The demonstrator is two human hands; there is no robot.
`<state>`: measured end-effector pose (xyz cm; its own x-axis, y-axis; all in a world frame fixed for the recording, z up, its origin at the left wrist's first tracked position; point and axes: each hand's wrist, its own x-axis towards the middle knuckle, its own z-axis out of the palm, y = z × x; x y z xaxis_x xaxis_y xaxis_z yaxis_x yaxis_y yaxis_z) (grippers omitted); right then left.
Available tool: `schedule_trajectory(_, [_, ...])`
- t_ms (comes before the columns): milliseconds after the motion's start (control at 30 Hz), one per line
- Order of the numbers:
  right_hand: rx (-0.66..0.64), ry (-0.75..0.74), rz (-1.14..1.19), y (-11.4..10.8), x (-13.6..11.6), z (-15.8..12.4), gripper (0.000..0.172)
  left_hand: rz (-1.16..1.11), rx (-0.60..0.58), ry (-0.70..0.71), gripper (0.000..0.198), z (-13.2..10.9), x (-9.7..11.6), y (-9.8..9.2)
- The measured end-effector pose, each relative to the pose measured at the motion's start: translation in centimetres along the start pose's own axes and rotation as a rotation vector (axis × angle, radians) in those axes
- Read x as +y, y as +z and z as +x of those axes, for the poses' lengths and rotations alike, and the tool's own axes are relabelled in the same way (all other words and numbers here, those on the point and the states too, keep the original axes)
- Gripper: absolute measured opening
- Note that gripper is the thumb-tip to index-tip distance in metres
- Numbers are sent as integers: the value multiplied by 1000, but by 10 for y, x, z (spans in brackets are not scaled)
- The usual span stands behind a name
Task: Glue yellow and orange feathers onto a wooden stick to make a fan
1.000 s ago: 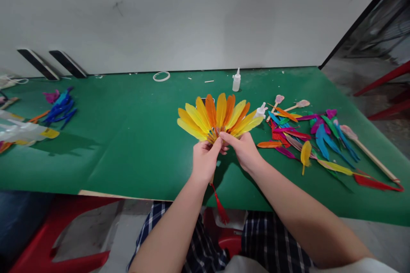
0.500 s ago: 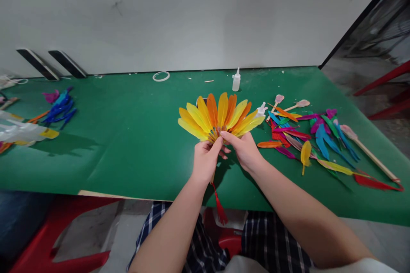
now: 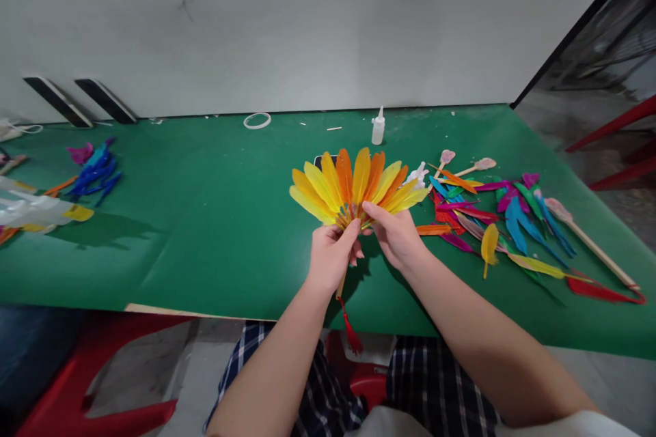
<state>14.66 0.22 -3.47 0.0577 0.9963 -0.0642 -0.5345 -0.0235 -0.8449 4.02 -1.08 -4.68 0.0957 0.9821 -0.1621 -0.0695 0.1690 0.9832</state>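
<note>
A feather fan (image 3: 359, 188) of yellow and orange feathers is held upright over the green table (image 3: 205, 218). My left hand (image 3: 331, 256) is closed round its wooden handle, from which a red tassel (image 3: 351, 334) hangs. My right hand (image 3: 394, 235) pinches the base of the feathers on the fan's right side, thumb and fingers pressed together.
A heap of loose coloured feathers and wooden sticks (image 3: 512, 218) lies to the right. A small glue bottle (image 3: 378, 128) and a white ring (image 3: 257, 121) stand near the back. Blue and purple feathers (image 3: 95, 167) and a plastic bag (image 3: 31, 208) lie far left. Red stools stand below.
The fan has shifted slightly to the right and up with both hands. My right hand has slid a little higher along the feathers' base.
</note>
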Motion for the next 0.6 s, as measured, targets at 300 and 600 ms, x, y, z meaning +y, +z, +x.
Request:
schedule_trajectory(300, [6, 11, 4, 0, 2, 0, 36, -15, -16, -6, 36, 0, -2, 0])
schedule_trajectory(600, [-61, 24, -22, -2, 4, 3, 31, 1, 32, 34, 36, 0, -3, -1])
